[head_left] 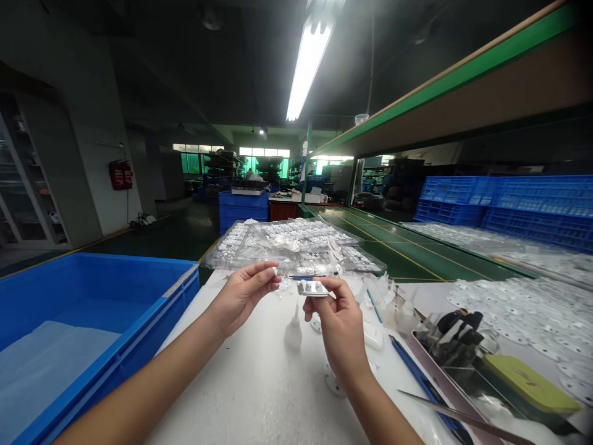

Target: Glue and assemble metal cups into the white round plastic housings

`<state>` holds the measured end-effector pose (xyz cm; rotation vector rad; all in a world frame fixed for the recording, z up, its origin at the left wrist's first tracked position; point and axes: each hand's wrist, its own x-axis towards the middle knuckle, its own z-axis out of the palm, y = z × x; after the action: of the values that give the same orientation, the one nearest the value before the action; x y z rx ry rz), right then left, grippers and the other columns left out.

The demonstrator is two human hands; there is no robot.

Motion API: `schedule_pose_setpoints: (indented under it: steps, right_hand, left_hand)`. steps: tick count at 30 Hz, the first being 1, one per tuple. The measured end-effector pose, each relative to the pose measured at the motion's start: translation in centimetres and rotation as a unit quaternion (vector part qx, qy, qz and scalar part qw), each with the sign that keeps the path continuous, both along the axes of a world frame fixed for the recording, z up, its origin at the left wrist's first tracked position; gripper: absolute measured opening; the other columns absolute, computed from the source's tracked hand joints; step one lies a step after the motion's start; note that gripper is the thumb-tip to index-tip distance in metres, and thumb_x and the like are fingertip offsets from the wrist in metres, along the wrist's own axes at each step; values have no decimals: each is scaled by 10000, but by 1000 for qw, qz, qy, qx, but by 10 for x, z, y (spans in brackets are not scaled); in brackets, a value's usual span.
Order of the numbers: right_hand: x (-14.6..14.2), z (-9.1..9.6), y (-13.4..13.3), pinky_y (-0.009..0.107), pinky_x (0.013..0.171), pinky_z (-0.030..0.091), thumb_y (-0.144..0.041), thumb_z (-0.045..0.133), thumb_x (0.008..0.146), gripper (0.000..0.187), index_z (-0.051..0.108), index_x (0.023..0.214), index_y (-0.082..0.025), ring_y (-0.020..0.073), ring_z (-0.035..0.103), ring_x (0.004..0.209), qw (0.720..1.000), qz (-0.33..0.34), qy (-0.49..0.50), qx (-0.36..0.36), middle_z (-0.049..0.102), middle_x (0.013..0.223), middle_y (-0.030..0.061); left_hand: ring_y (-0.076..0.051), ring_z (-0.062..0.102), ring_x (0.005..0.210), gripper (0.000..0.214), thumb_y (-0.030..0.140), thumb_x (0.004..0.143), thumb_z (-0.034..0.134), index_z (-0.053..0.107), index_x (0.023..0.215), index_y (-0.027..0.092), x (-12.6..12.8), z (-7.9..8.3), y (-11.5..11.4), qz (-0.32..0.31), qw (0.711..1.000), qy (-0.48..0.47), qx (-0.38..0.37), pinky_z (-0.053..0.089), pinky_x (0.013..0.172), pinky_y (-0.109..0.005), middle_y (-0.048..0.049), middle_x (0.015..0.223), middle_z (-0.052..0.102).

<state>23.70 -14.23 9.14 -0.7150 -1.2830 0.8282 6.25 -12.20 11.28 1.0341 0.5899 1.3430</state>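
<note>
Above the white worktable (222,383), my left hand (245,295) pinches a tiny white piece (275,271) between thumb and fingers. My right hand (340,321) grips a small white, flat part (312,288) with raised bits on its top, held roughly level. The two hands are a short way apart, at about the same height. Between and below them a white squeeze bottle (293,330) with a thin nozzle stands on the table. Partly hidden by my right wrist, a round white part (334,380) lies on the tabletop.
Clear trays of small white parts (296,238) sit ahead. A blue bin (139,321) is at the left. At right are a tool tray (463,377) with a yellow-lidded box (530,383), tweezers (454,411), many white discs (523,309) and blue crates (504,198). A shelf (445,80) overhangs.
</note>
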Motion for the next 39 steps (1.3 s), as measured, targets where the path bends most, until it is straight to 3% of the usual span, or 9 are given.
schedule_pose_setpoints:
  steps: [3, 7, 12, 15, 19, 22, 29, 35, 39]
  right_hand:
    - [-2, -1, -4, 222, 449, 465, -293, 590, 853, 142, 540, 911, -174, 113, 543, 475, 999, -25, -3, 23, 571, 580, -24]
    - [-10, -7, -15, 225, 512, 482, -154, 619, 793, 105, 599, 886, -197, 118, 550, 617, 975, -78, -49, 200, 547, 749, 9]
    - [-16, -11, -25, 210, 482, 442, -122, 639, 788, 194, 587, 950, -215, 104, 487, 578, 952, -46, -75, 293, 512, 725, -6]
    - [-18, -15, -24, 217, 468, 440, -151, 649, 800, 212, 565, 981, -225, 125, 496, 597, 946, -51, -78, 312, 564, 737, 9]
    - [-25, -25, -20, 221, 458, 460, -196, 682, 767, 270, 558, 1003, -246, 132, 511, 590, 942, -61, -61, 324, 611, 776, 14]
    - [-30, -31, -18, 222, 442, 464, -233, 693, 746, 264, 577, 982, -257, 119, 496, 540, 949, -60, -47, 305, 580, 760, 7]
    - [-31, -27, -15, 213, 463, 473, -241, 704, 743, 266, 574, 974, -266, 125, 519, 572, 947, -73, -16, 312, 556, 713, -9]
    - [-32, -27, -14, 201, 389, 426, -288, 699, 756, 227, 587, 952, -266, 106, 461, 500, 950, -94, 10, 297, 548, 703, -11]
    - [-25, -24, -14, 201, 417, 410, -231, 698, 739, 202, 612, 922, -237, 91, 453, 503, 960, -85, 18, 265, 547, 727, -7]
  left_hand:
    - [-135, 611, 895, 305, 315, 740, 763, 678, 985, 156, 6, 1, 24, 10, 994, 108, 21, 473, 912, -268, -52, 908, 656]
    - [-184, 626, 856, 361, 363, 733, 735, 676, 996, 123, 34, -3, 72, -24, 961, 265, 74, 491, 848, -320, -87, 894, 673]
    - [-173, 560, 630, 175, 221, 617, 766, 728, 765, 136, 76, -24, 124, -52, 887, 439, 136, 441, 679, -294, -22, 590, 624]
    - [-170, 530, 637, 89, 179, 588, 753, 715, 663, 151, 93, -35, 141, -47, 847, 499, 177, 400, 662, -277, -26, 623, 631]
    - [-188, 556, 721, 163, 243, 675, 699, 727, 809, 154, 114, -40, 152, -67, 820, 529, 211, 400, 665, -264, -52, 752, 665]
    - [-180, 582, 752, 236, 277, 757, 628, 713, 948, 168, 132, -40, 155, -125, 807, 531, 225, 418, 667, -252, -52, 844, 684]
    - [-192, 606, 786, 208, 138, 691, 651, 737, 880, 160, 175, -48, 168, -239, 768, 542, 245, 424, 685, -247, -50, 803, 696]
    - [-204, 617, 769, 234, 193, 617, 763, 741, 847, 153, 196, -62, 173, -285, 771, 516, 243, 445, 696, -262, -51, 751, 696]
    - [-182, 584, 710, 189, 193, 614, 773, 751, 795, 147, 186, -45, 172, -263, 798, 491, 230, 429, 666, -264, -55, 751, 688]
